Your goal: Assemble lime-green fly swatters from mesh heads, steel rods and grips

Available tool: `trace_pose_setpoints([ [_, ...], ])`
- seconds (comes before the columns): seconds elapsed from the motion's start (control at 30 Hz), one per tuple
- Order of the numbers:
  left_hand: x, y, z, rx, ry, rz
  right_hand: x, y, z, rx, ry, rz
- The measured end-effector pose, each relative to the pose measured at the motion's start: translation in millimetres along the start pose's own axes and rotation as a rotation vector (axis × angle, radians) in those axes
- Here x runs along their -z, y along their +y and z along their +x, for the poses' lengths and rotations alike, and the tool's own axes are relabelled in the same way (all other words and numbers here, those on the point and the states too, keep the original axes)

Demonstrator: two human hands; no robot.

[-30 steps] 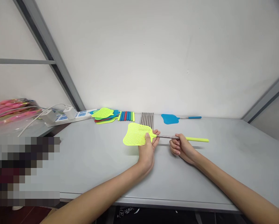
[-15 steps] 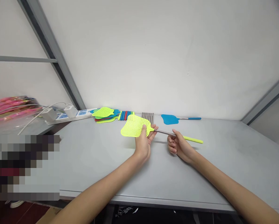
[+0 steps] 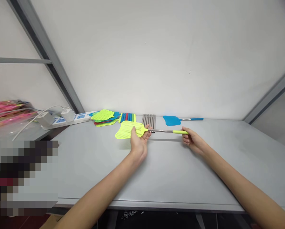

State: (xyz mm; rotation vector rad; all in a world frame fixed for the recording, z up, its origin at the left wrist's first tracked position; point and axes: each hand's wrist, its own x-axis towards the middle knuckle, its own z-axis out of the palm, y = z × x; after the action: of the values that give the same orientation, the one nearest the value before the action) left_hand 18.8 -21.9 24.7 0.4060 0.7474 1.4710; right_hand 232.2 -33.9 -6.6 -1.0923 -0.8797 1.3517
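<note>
Above the grey table, both hands hold a yellow-green fly swatter [image 3: 126, 130] with a metal rod and a yellow-green grip. My left hand [image 3: 139, 143] is closed on its mesh head near the neck, thumb on top and fingers underneath. At the other end, my right hand [image 3: 193, 139] pinches the tip of the grip. Beyond my left fingers lies a row of metal rods [image 3: 145, 120], partly covered by that hand. A blue fly swatter [image 3: 172, 121] rests by the wall, past the held one.
Mesh swatter heads [image 3: 102, 115] lie piled at the back left, beside a row of coloured grips [image 3: 127, 117]. A power strip [image 3: 79, 118] with plugged-in white chargers and cables sits left of them. Pink items in clear plastic [image 3: 11, 111] lie at far left. The table's [image 3: 156, 187] front edge runs below my arms.
My right hand has slid from the metal rod out to the end of the grip. The swatter has shifted left and lies more level, still in my left hand.
</note>
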Motion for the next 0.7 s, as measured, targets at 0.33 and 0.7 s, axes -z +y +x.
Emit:
trace_pose_setpoints([
  [0.33,2.3,-0.6,3.1,0.066,0.106,0.072,5.1,-1.7,-0.7,0.094,0.026,-0.317],
  [0.7,0.9,1.8,1.8,0.076,0.105,0.130,10.6,-7.6,-3.8,0.003,-0.162,-0.411],
])
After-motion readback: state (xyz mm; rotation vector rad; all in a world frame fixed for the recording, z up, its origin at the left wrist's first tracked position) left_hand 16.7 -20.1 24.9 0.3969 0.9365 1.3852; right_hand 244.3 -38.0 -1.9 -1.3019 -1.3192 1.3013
